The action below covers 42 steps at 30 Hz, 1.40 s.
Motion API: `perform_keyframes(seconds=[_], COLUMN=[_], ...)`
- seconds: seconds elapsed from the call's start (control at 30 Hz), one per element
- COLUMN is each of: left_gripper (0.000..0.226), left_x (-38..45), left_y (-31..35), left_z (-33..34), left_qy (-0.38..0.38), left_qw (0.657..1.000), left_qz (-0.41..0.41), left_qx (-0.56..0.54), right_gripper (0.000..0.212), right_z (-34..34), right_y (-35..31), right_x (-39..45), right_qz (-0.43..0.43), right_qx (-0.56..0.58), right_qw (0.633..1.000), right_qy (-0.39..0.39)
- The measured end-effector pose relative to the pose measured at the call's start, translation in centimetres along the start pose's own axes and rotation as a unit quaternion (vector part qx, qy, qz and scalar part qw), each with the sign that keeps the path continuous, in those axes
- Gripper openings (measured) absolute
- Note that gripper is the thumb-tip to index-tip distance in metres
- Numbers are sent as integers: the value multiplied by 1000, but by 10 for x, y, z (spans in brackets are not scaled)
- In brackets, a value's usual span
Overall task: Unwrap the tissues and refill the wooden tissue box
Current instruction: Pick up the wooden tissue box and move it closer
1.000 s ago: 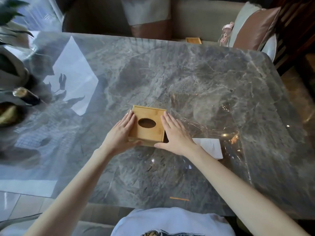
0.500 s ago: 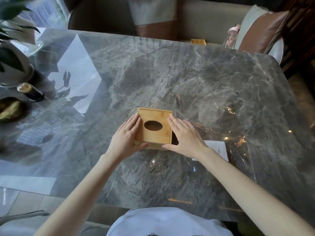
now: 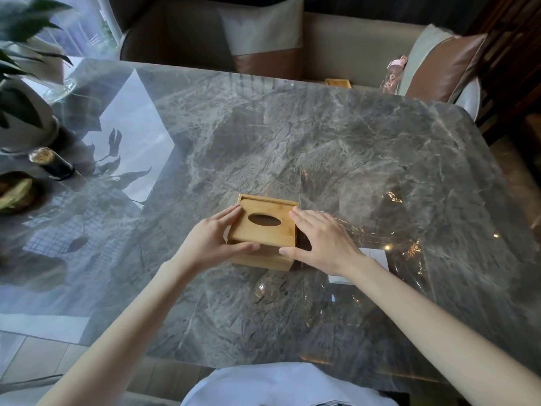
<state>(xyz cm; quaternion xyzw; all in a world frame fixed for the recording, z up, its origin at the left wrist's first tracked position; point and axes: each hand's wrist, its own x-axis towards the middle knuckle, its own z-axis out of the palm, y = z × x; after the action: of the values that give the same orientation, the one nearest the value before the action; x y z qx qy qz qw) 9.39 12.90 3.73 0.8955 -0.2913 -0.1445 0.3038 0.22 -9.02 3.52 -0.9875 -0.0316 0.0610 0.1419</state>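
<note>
The wooden tissue box (image 3: 265,234) sits on the marble table (image 3: 292,136), near its middle. The left hand (image 3: 212,240) cups the box's left side, fingers pressed together and thumb along the lid's near edge; the right hand (image 3: 323,241) mirrors it on the right side. The lid (image 3: 263,224) looks pulled toward the person, leaving a gap at the far rim. The box seems light, stiff and smooth, best gripped by its side walls. Crinkly clear wrap (image 3: 389,230) and a white sheet (image 3: 377,260) lie just to the right.
</note>
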Motion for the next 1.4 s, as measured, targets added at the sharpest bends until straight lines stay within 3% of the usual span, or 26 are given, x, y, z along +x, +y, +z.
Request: perform_keyframes(seconds=[0.1, 0.2, 0.27, 0.33, 0.4, 0.5, 0.63, 0.73, 0.87, 1.0, 1.1, 1.17, 1.3, 1.4], left_gripper=[107, 71, 75, 99, 107, 98, 87, 85, 80, 78, 76, 78, 59, 50], left_x=[9, 23, 34, 45, 53, 62, 69, 72, 74, 72, 69, 66, 57, 42], left_y=[10, 18, 21, 22, 23, 25, 33, 41, 47, 52, 52, 54, 79, 108], left_z=[-10, -20, -24, -25, -24, -23, -24, -27, -27, -27, -30, -32, -27, -11], left_qy=[9, 30, 35, 45, 55, 71, 62, 61, 67, 69, 43, 60, 150, 164], left_qw=[999, 995, 993, 989, 985, 977, 969, 964, 963, 963, 965, 972, 975, 979], left_qz=[-18, -37, -56, -92, -119, -160, -207, -229, -239, -238, -240, -226, -142, -29], left_qx=[-42, -85, -102, -104, -115, -118, -122, -117, -104, -101, -94, -28, 87, 115], right_gripper=[95, 64, 39, 53, 58, 64, 100, 86, 96, 95, 82, 67, 34, 25], right_z=[-14, -24, -31, -37, -40, -36, -35, -36, -36, -40, -48, -56, -83, -100], right_y=[0, 3, 4, 4, 4, 8, 11, 11, 10, 9, 9, 11, 17, 22], right_x=[6, 15, 21, 28, 34, 47, 58, 61, 65, 62, 59, 55, 31, -1], right_qz=[36, 71, 89, 113, 147, 187, 225, 238, 261, 256, 239, 218, 174, 162], right_qx=[94, 196, 250, 281, 303, 324, 367, 363, 379, 370, 365, 355, 295, 253], right_qw=[995, 978, 964, 953, 941, 927, 902, 900, 886, 892, 900, 909, 939, 952], right_qy=[-19, -13, 7, 10, 22, 38, 41, 46, 57, 46, 18, 19, 40, 52])
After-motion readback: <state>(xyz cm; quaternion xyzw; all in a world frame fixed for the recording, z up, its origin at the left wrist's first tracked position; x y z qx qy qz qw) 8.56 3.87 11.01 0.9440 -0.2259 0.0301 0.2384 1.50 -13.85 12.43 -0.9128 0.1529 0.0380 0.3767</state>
